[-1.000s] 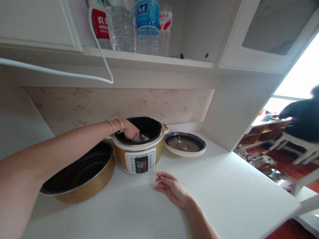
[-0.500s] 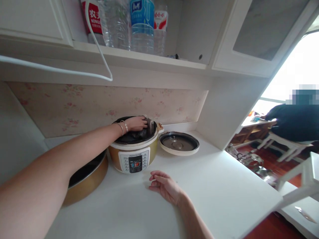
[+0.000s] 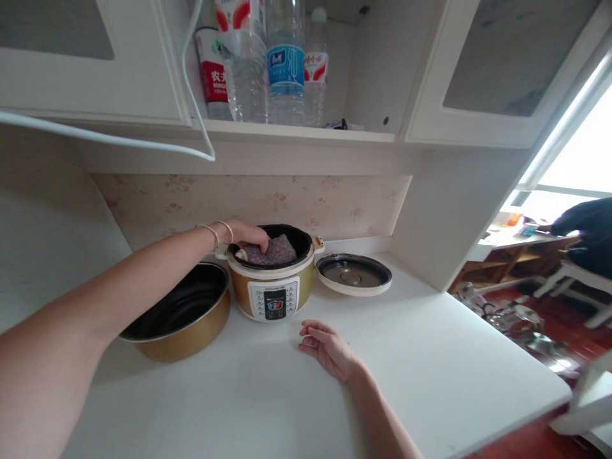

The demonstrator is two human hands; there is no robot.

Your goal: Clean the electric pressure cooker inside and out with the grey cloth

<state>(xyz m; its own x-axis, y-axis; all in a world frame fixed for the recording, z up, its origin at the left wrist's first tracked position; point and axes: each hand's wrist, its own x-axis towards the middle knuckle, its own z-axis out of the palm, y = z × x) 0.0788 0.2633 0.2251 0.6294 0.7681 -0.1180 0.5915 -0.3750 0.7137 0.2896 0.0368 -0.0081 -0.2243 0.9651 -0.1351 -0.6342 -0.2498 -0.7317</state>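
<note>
My left hand (image 3: 251, 236) reaches inside an uncovered rice cooker (image 3: 239, 290) and grips a greyish-purple cloth (image 3: 276, 252). The fingers are closed over the cloth at the left inner side of the black opening. On the white counter, my right hand (image 3: 329, 349) lies with loosely curled fingers apart and nothing in it. It is in front of the cooker, not touching it. To the cooker's right a round lid (image 3: 354, 274) rests with its dark inner face up. A large gold pot (image 3: 184, 341) with a black inside stands at the cooker's left, partly behind my left forearm.
Overhead, an open cabinet shelf (image 3: 287, 132) holds several plastic bottles (image 3: 287, 76). A white cable (image 3: 143, 145) hangs in front of it. At the far right a person in dark clothing (image 3: 586, 229) sits at a table, with metal pots (image 3: 521, 322) on the floor.
My left hand has moved the cloth from the right inner side of the cooker to the left and front. The right hand stays in place; the view has shifted slightly.
</note>
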